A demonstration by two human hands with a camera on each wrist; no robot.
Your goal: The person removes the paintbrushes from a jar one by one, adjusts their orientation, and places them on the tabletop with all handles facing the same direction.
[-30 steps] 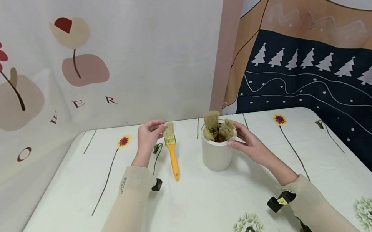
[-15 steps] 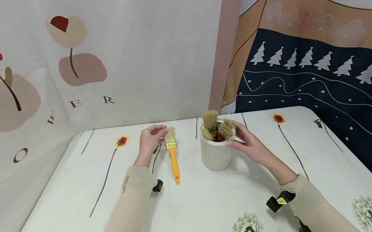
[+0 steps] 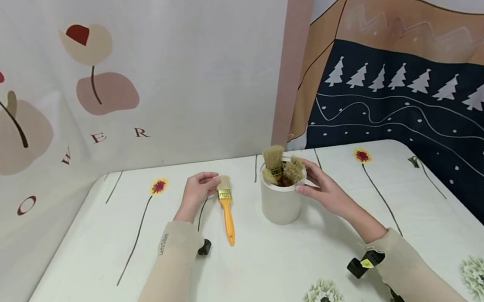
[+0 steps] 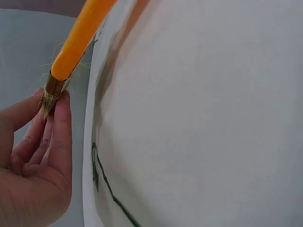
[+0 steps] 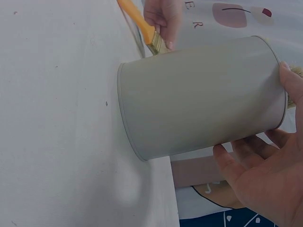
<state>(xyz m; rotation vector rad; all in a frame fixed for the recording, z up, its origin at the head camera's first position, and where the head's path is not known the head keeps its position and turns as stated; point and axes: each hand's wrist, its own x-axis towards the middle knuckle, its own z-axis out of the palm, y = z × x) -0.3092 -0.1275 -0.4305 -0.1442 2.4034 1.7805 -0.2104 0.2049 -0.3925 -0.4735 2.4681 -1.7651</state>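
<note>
Paintbrush [image 3: 228,218]: slanting handle-down beside the pot [image 3: 282,209]; left grip [image 3: 195,193] is pinching its bristles.
Pot: standing on the bench [image 3: 260,264], right grip [image 3: 325,188] clasping its rim.
Behind: printed curtain [image 3: 196,76] hanging.
Head view: showing brush heads [image 3: 274,158] inside the pot.
Right-wrist view: pot partly hiding the paintbrush's bristles.

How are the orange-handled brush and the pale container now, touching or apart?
Apart. The head view shows it: a bare strip of white tablecloth is visible between the whole orange-handled brush and the pale container.
</note>
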